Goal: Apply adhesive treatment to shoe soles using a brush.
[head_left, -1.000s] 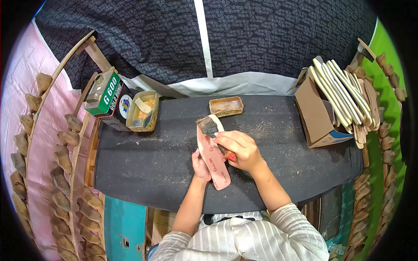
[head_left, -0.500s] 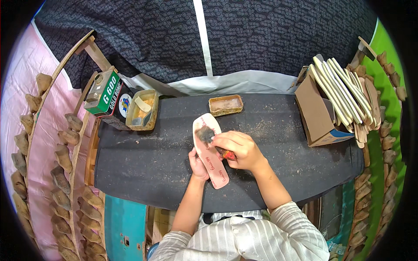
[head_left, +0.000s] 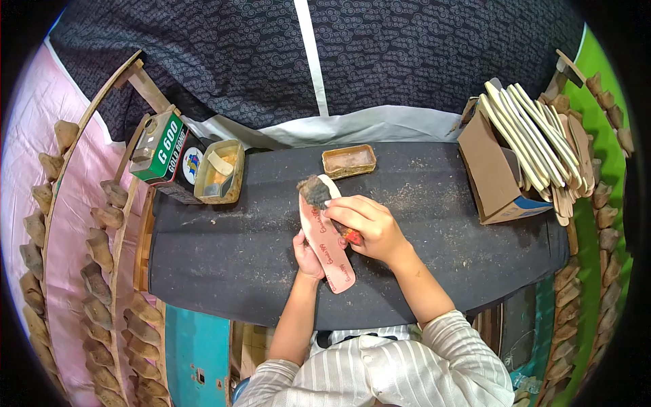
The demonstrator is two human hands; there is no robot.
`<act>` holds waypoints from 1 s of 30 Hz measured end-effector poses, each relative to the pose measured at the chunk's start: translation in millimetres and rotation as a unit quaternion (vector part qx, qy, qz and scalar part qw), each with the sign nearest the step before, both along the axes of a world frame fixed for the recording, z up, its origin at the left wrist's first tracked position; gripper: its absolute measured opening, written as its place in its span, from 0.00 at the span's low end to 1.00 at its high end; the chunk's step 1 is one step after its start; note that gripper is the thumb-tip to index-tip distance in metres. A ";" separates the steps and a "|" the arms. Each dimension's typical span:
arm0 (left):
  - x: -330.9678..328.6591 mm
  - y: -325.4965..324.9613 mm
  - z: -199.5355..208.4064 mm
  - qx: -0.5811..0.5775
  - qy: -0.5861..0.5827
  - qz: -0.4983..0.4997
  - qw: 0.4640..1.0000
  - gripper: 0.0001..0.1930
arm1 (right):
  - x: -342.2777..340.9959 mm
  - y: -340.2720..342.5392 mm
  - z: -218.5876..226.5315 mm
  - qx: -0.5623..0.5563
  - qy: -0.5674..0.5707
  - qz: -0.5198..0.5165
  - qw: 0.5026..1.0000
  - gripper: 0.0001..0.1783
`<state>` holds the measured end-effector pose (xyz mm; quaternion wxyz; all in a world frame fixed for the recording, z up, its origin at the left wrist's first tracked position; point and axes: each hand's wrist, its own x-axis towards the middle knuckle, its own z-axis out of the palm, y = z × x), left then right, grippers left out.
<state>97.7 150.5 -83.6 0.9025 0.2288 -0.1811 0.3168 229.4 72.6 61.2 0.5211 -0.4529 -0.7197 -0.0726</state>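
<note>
A pink shoe insole (head_left: 330, 261), printed with repeated red lettering, lies slantwise over the dark tabletop. My left hand (head_left: 308, 256) grips its left edge from beneath, thumb on the side. In my right hand (head_left: 369, 227) is a brush (head_left: 315, 194) with dark, ragged bristles and a red handle end showing below the fingers. Those bristles rest on the upper left end of the insole. Just beyond the insole sits a small rectangular tray (head_left: 349, 162) with a crusted, yellowish rim.
At the left stand a green and black metal can (head_left: 166, 156) and a plastic tub (head_left: 222, 173) with scrapers inside. A cardboard box (head_left: 498, 173) full of cut soles (head_left: 532, 146) stands at the right. Racks of wooden shoe lasts (head_left: 97, 278) flank the table (head_left: 434, 271).
My right hand has shifted slightly up and left, carrying the bristles from the insole's upper middle to its far left edge. My left hand keeps its hold.
</note>
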 end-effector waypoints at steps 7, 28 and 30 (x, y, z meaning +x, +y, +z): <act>-7.2 0.2 -3.5 -0.052 0.015 -0.003 0.999 0.32 | 4.3 -7.4 1.4 -0.062 -0.015 0.098 0.993 0.23; -5.3 -14.5 30.5 -0.038 0.214 0.144 0.965 0.35 | -0.9 -13.1 4.3 -0.104 -0.057 0.127 0.985 0.23; -1.9 -16.3 33.7 -0.105 0.268 0.171 0.942 0.40 | -2.7 -11.0 2.9 -0.088 -0.046 0.101 0.990 0.23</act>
